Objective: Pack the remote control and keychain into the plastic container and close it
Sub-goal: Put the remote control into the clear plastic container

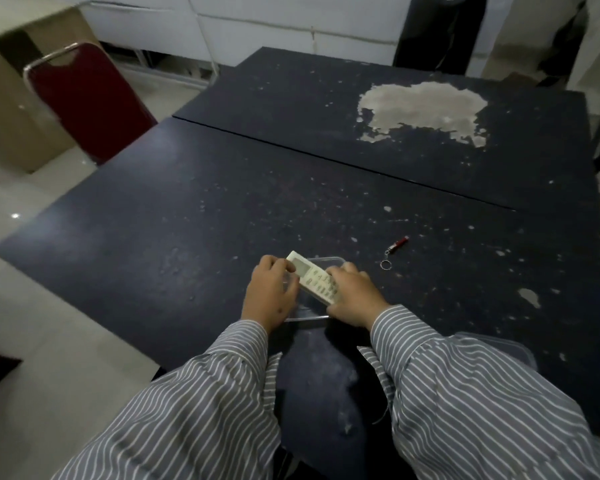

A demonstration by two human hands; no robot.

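Two hands: both rest on the remote control over the plastic container.
Left hand [270, 295]: fingers curled over the upper end of the remote control [313, 277], gripping it beside the screen.
Right hand [353, 296]: closed around the lower, keypad end of the same remote control.
Remote control: white, lying diagonally across the plastic container [321, 292], screen end toward the far left; whether it touches the bottom cannot be told.
Plastic container: clear, shallow, open, on the dark table [153, 209] near its front edge.
Keychain [394, 251]: red fob with chain and ring, lying on the table to the right of the plastic container, apart from it.
Sleeves [465, 393]: grey with white stripes.
Chair [84, 98]: dark red, at far left beside the table.
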